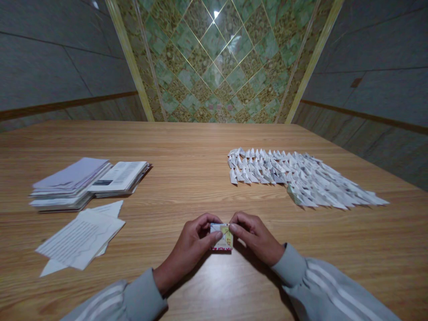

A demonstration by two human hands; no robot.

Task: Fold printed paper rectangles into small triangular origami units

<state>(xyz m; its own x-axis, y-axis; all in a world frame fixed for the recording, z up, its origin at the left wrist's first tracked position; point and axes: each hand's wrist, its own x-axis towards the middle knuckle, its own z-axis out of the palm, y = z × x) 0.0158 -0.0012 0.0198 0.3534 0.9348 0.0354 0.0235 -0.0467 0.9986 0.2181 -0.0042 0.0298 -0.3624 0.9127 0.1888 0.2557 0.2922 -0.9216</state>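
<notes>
Between my two hands is a small folded piece of printed paper (pixel 221 243), with red lettering along its lower edge and a yellow patch at the right. My left hand (pixel 197 236) pinches its left side, the thumb lying across the front. At the upper right corner, my right hand (pixel 252 232) grips the paper between thumb and fingers. The folded paper is held low over the wooden table, in front of me. The fingers behind it are partly hidden.
Stacks of paper (pixel 73 174) and booklets (pixel 117 176) lie on the table (pixel 187 178) at left. Loose printed sheets (pixel 80 238) lie nearer me. Rows of folded paper pieces (pixel 321 183) with pointed tips cover the right side. A tiled wall (pixel 214 67) stands behind.
</notes>
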